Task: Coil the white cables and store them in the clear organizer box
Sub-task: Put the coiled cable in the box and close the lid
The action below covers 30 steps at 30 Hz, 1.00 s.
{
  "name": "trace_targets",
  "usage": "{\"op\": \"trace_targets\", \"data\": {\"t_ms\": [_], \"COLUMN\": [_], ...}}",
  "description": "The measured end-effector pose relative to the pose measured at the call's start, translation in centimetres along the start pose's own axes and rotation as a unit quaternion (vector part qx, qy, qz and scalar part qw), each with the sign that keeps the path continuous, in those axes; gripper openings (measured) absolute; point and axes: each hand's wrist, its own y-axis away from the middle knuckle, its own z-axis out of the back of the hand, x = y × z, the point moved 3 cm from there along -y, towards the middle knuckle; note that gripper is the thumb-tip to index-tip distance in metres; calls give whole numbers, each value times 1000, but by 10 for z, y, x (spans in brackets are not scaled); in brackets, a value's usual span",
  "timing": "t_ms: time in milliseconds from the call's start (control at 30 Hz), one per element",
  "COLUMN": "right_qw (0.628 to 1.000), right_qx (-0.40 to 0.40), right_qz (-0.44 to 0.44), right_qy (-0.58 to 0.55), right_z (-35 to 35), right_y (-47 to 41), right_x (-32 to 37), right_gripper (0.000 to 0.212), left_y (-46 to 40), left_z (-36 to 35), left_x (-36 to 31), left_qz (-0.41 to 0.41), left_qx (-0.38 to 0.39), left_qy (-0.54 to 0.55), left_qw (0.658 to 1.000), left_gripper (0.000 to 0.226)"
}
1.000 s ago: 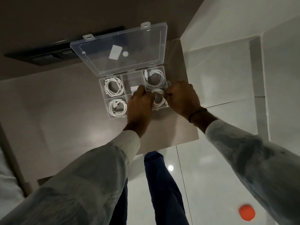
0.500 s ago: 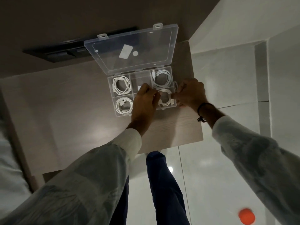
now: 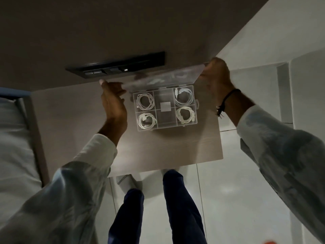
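Observation:
The clear organizer box (image 3: pixel 165 129) sits on a light wooden table (image 3: pixel 158 148). Coiled white cables fill its four corner compartments: back left (image 3: pixel 145 101), front left (image 3: pixel 147 121), back right (image 3: pixel 184 96) and front right (image 3: pixel 186 115). A small white square adapter (image 3: pixel 165 106) lies in the middle column. The box's clear lid (image 3: pixel 163 78) is blurred and partly raised behind the compartments. My left hand (image 3: pixel 112 101) grips the lid's left edge. My right hand (image 3: pixel 215 74) grips its right corner.
A black switch panel (image 3: pixel 116 66) is set in the wall behind the table. The table's right edge (image 3: pixel 220 138) borders white floor tiles. My legs in dark trousers (image 3: pixel 179 199) stand below the table's front edge. An orange object (image 3: pixel 269 242) shows at the bottom right.
Both hands left the front right compartment and moved back to the lid's two sides. The lid, lying open before, is now tilted and blurred in motion. The fourth coil lies in its compartment.

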Motion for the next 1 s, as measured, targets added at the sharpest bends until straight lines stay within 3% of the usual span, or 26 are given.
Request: {"op": "trace_targets", "data": {"t_ms": [67,133,167,233,267,333,467,600,700,800,867,1000], "right_qw": [996,984,977,943,925,903,879,850,842,832,829,851], "right_qx": [30,74,95,128,141,122,32,-17,-31,-42,-38,35], "right_qz": [27,76,102,191,229,272,345,398,398,402,388,280], "right_qy": [80,145,162,240,268,310,327,345,363,380,400,443], "right_z": [-5,-20,-29,-50,-60,-72,-79,-86,-91,-95,-97,-95], "right_y": [13,37,50,79,87,95,94,91,91,92,93,101], "right_x": [-19,-39,-48,-63,-72,-87,-96,-103,-110,-114,-109,-89], "right_gripper": [20,29,35,51,59,64,50,50,55,54,52,57], "left_y": [3,9,16,29,34,38,38,29,24,25,27,37], "left_z": [11,18,19,20,21,22,16,18,18,13,13,26], "left_x": [12,32,44,75,90,111,129,145,158,164,160,126], "left_qz": [-42,-154,-224,-332,-358,-383,-419,-464,-468,-457,-457,-438], "left_qx": [28,97,143,227,248,246,176,124,99,84,93,157], "left_qy": [-86,-225,-321,-505,-556,-606,-647,-659,-663,-653,-647,-661], "left_qw": [995,957,909,764,708,653,612,580,575,598,604,588], "left_gripper": [58,35,29,52,65,77,72,63,59,58,59,72]}}
